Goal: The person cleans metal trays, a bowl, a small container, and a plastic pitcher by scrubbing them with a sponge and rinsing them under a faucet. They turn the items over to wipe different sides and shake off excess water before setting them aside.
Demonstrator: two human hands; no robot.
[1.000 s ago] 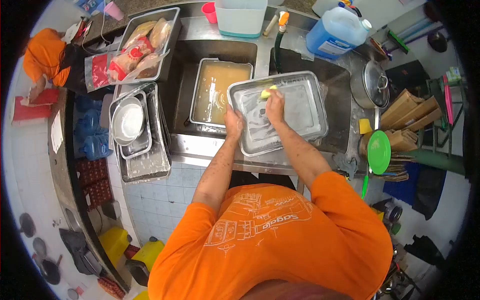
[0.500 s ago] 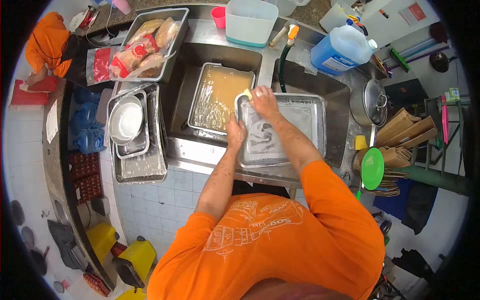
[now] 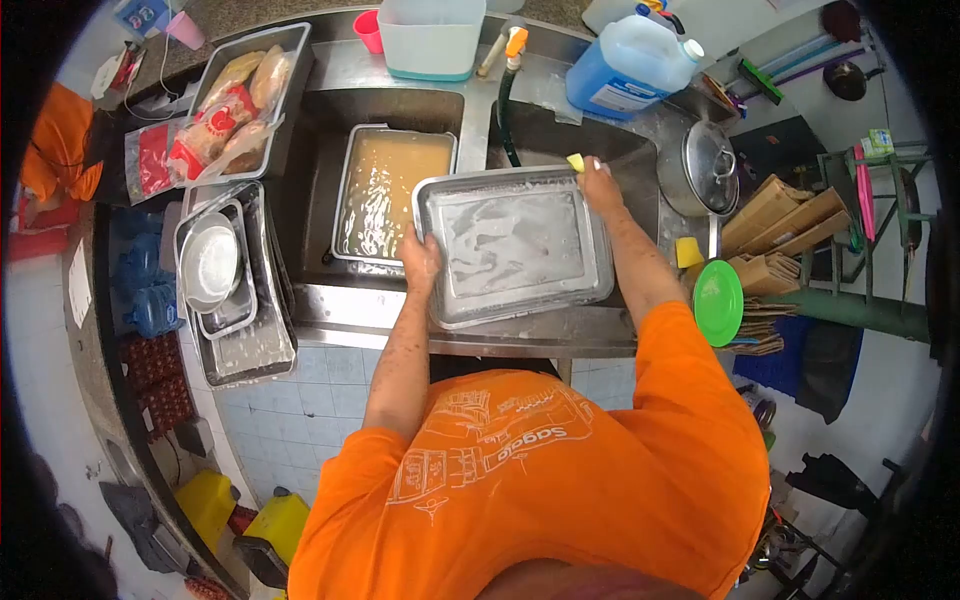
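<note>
A rectangular metal baking pan [image 3: 510, 240], streaked with suds, lies tilted over the front of the right sink basin. My left hand [image 3: 420, 262] grips its left side, fingers wrapped around the rim. At the far right corner, my right hand [image 3: 600, 188] is closed on a small yellow sponge [image 3: 575, 162] and touches the rim. In the left basin, to the left of the pan I hold, sits another metal pan [image 3: 345, 215] filled with cloudy tan water.
Stacked trays [image 3: 240, 350] and a tub of packaged meat [image 3: 275, 165] stand on the left. Behind are a green hose [image 3: 503, 110], a plastic bin [image 3: 430, 40] and a blue liquid jug [image 3: 625, 75]. On the right are a lidded pot [image 3: 690, 170], a yellow sponge [image 3: 688, 252] and a green plate [image 3: 718, 303].
My right hand and its sponge have slid from the pan's far left corner to its far right corner. The pan has tilted slightly, and the whole view has shifted.
</note>
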